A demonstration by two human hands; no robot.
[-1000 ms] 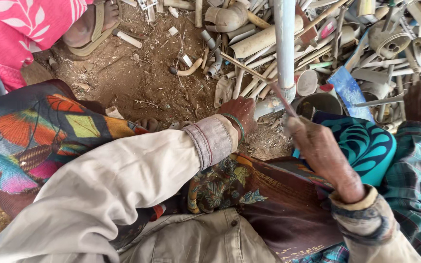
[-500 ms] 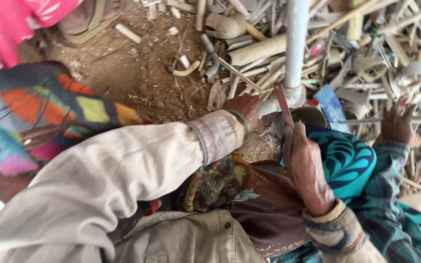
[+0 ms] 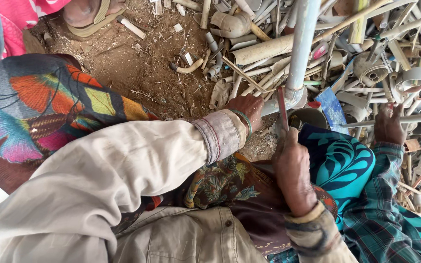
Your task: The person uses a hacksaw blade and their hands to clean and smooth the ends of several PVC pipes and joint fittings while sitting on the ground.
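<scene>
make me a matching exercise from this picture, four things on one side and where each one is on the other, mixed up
Things:
1. left hand
2. right hand
3. co-worker's hand
4. sandalled foot

Places:
A. top left, on the bare dirt
B. gripping a thin reddish tool
C. far right, among the scrap pipes
D. on the lower end of the pale blue pipe

Pairs: 1-D, 2-B, 3-C, 4-A

Right hand [image 3: 293,168]: fist now upright below the pale pipe [image 3: 299,46], red-handled blade [image 3: 282,108] raised near vertical beside its joint, where earlier it slanted lower across the lap.
</scene>
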